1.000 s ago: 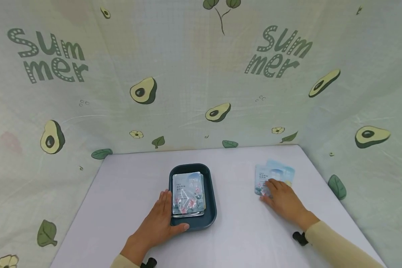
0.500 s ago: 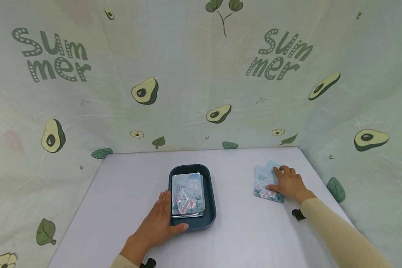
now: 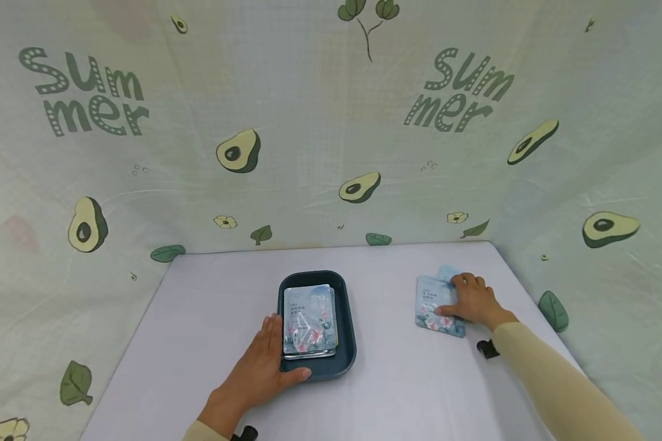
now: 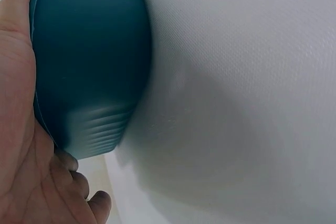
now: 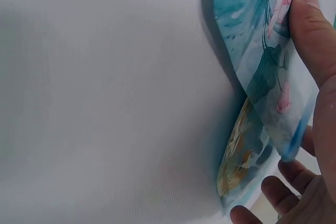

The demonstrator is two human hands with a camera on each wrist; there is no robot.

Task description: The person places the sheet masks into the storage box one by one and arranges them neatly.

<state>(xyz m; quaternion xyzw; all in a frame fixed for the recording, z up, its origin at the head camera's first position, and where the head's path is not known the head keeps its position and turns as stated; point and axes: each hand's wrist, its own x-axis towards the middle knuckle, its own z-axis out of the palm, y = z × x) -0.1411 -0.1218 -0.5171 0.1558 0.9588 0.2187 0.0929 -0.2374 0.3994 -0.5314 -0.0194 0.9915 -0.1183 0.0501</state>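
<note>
My left hand (image 3: 256, 367) lies with straight fingers along the left side of a dark blue tray (image 3: 339, 367), its thumb at the near rim. Inside the tray is a small stack of flat, light blue sheet-mask packets (image 3: 309, 318) with pink flowers. To the right, my right hand (image 3: 474, 303) pinches the right edge of a similar sheet-mask packet (image 3: 431, 303). In the right wrist view the thumb (image 5: 312, 30) presses on its printed face. A second packet (image 5: 244, 156) with a yellowish print sits partly beneath it. The left wrist view shows the tray's outer wall (image 4: 89, 51).
Everything stands on a white table (image 3: 386, 343). Behind and beside it hangs a pale cloth (image 3: 298, 92) printed with avocados and leaves. White tabletop separates the tray from the packets on the right.
My right hand has shifted from the packets' front to their right edge and taken hold of the upper one, which has moved slightly left and nearer. The left hand and tray stay put.
</note>
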